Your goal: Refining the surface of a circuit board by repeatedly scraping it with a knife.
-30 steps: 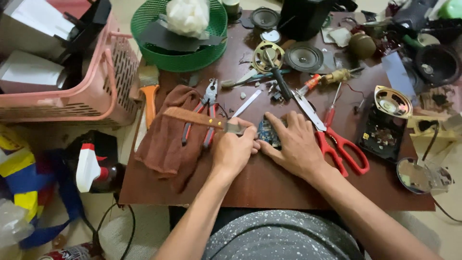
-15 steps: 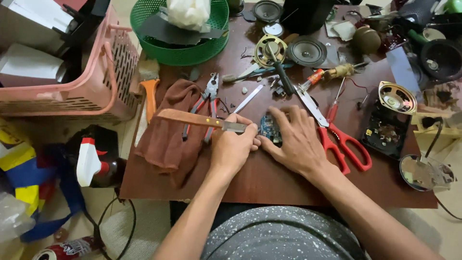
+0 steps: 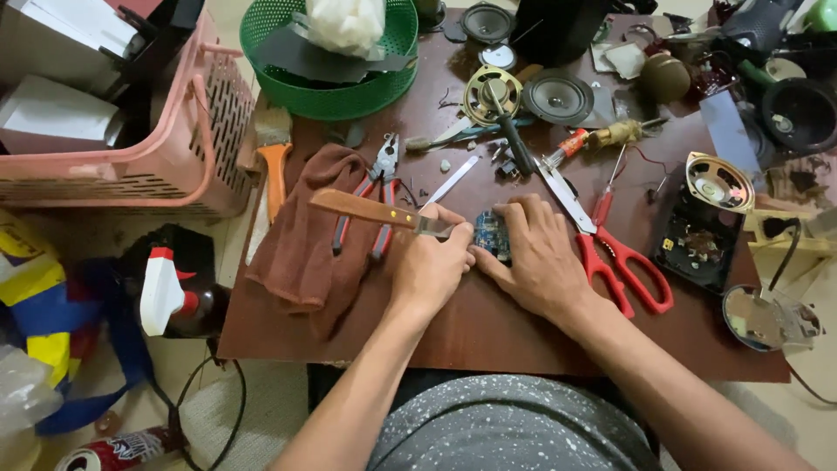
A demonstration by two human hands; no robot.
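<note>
- Far out past the wooden handle's end sits a pink slatted basket (image 3: 131, 166), and below it, off the table, a spray bottle with a white trigger head (image 3: 166, 292)
- Above the basket's corner stands a green mesh basket (image 3: 331, 83); a paintbrush with an orange handle (image 3: 275, 161) lies beneath its rim
- A brown cloth (image 3: 309, 231) lies crumpled on the dark wooden table (image 3: 488, 336), under the knife's handle, with red-handled pliers (image 3: 375, 196) resting on its edge
- The left hand (image 3: 429, 266) is clenched around a knife with a wooden handle (image 3: 362, 209): the handle juts out away from the fist over the cloth, and the metal blade runs into the fingers, its tip hidden
- Just beyond the left knuckles, squeezed between both hands, lies a small blue circuit board (image 3: 490, 235); only its upper part shows
- The right hand (image 3: 540, 257) lies flat, fingers spread, pressing down on the board's near edge, gripping nothing else; its fingertips touch the board and meet the left hand's thumb side
- Right beside the back of the right hand lie red-handled scissors (image 3: 610, 253), blades pointing up the table
- Above both hands, well apart, are a bare speaker frame (image 3: 491, 92) and a round black speaker cone (image 3: 558, 94)
- Farther out past the scissors sits a black open casing (image 3: 697, 249) with a gold-rimmed oval speaker (image 3: 719, 181) at its top
</note>
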